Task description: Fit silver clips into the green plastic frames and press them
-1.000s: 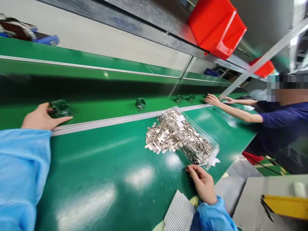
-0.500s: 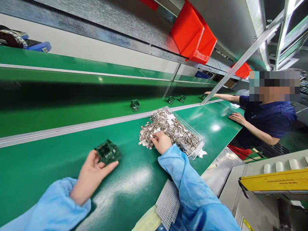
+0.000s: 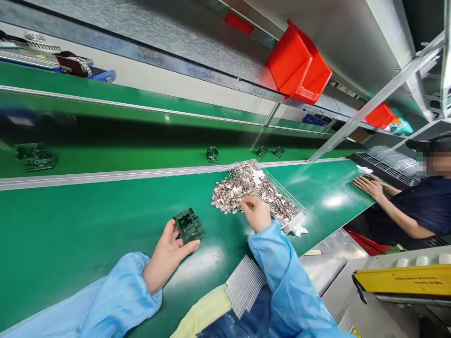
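My left hand grips a green circuit board with dark parts on its face, holding it by the edges just above the green bench. At the near edge of a heap of small silvery metal pieces, my right hand is closed in a pinch. Whatever lies between those fingertips is too small to make out. Part of the heap fills a clear plastic tray, and the rest spills out on its left side. A grey gridded sheet lies near my right forearm.
More green circuit boards stand along the belt behind a metal rail, one at far left. A red bin sits on the overhead shelf. At right, a co-worker's hands rest on the bench.
My left hand has brought the circuit board rightward, closer to the heap. My right hand has drawn slightly back toward the heap's edge. The co-worker's hands have come together. The view has shifted left.
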`<state>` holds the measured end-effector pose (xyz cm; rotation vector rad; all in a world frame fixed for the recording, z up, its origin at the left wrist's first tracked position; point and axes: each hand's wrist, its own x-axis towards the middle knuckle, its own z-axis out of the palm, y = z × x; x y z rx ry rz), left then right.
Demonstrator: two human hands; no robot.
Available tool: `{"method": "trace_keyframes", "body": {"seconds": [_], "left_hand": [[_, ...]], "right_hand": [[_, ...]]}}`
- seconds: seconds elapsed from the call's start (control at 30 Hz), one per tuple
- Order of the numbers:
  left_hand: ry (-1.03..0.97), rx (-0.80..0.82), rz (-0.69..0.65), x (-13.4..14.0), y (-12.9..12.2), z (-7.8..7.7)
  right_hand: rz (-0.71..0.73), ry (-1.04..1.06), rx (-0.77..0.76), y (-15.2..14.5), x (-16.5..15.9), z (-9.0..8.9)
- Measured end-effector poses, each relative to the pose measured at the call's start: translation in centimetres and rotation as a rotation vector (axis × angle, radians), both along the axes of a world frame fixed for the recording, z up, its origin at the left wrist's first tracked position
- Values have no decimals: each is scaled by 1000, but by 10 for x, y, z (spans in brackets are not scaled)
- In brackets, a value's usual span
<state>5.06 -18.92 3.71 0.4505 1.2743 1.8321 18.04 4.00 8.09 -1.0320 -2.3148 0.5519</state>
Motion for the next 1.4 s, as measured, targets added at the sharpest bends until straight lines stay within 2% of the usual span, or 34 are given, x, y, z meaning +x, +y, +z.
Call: {"method": "trace_keyframes", "body": {"seconds": [0.1, 0.2, 0.3, 0.43, 0.57, 0.63, 0.7, 0.83, 1.0, 1.2, 1.4], "left_hand": [[-20, 29, -14, 22, 9, 0], [16, 101, -13, 42, 25, 5], [50, 140, -62, 57, 40, 9], [47, 133, -160, 67, 44, 6], [77, 196, -219, 69, 37, 0], [82, 238, -255, 69, 34, -3], [80, 267, -285, 69, 33, -5], [80, 280, -317, 68, 31, -10], [124, 269, -342, 67, 28, -12], [181, 243, -315, 68, 26, -7], [211, 193, -313, 68, 28, -7]], "right_hand": [[56, 102, -123, -33, 28, 6], [111, 317, -350, -73, 50, 8], [35, 525, -511, -103, 66, 6], [-88, 650, -627, -121, 83, 0], [-114, 647, -736, -130, 91, -7], [-95, 640, -679, -133, 89, -9], [-84, 623, -553, -135, 84, -11], [-119, 568, -386, -140, 71, -17], [-127, 540, -353, -145, 60, -24], [-172, 520, -282, -150, 57, -26], [-196, 522, -295, -154, 56, -26]]}}
